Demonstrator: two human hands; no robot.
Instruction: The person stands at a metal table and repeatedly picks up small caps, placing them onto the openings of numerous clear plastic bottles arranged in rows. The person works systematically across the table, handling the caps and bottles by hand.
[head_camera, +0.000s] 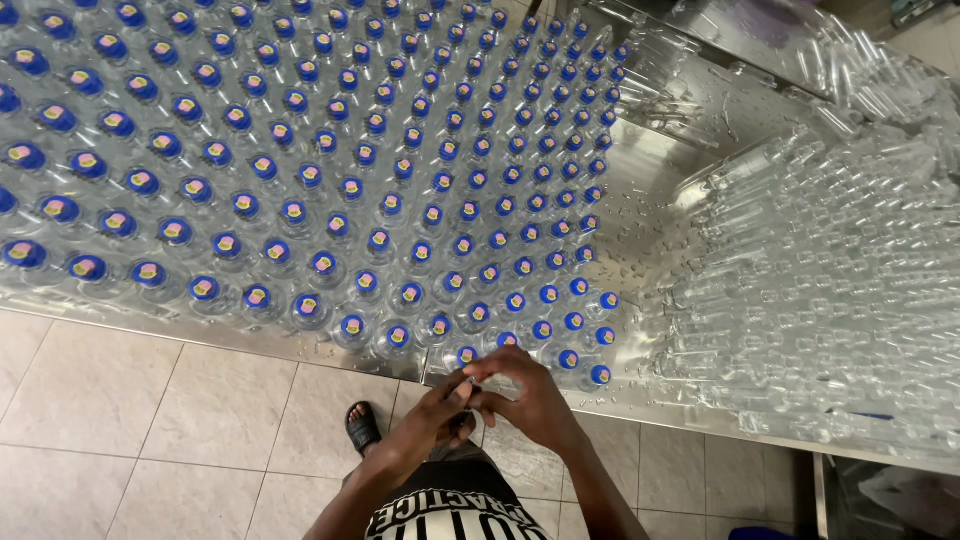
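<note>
Both your hands meet at the near edge of the steel table, fingers pinched together around something tiny. Your left hand curls in narrow from the left; your right hand arches over it, fingertips touching the left's. Whatever sits between them is too small and too covered to make out — could be a thin clear bit, cannot tell.

Big stuff first. Capped bottles fill the left and centre of the table, upright, packed in diagonal rows, blue caps up, each with a small pink-yellow sticker on top. They stand straight ahead of and to the left of your hands, long axis vertical, so you see mostly tops. The nearest bottle stands just beyond your fingertips, almost touching them; both hands are about equally near it, the right maybe a shade closer to the row's right end.

To the right lies a heap of clear empty sleeves or tubes, lying flat, jumbled, well apart from your hands. Droplets or clear scraps speckle the bare steel between the heap and the bottles.

Below: tiled floor, one sandalled foot under the table edge.

Hidden: bottle bodies under the caps, the pinched thing, the table's far right edge cut off.
</note>
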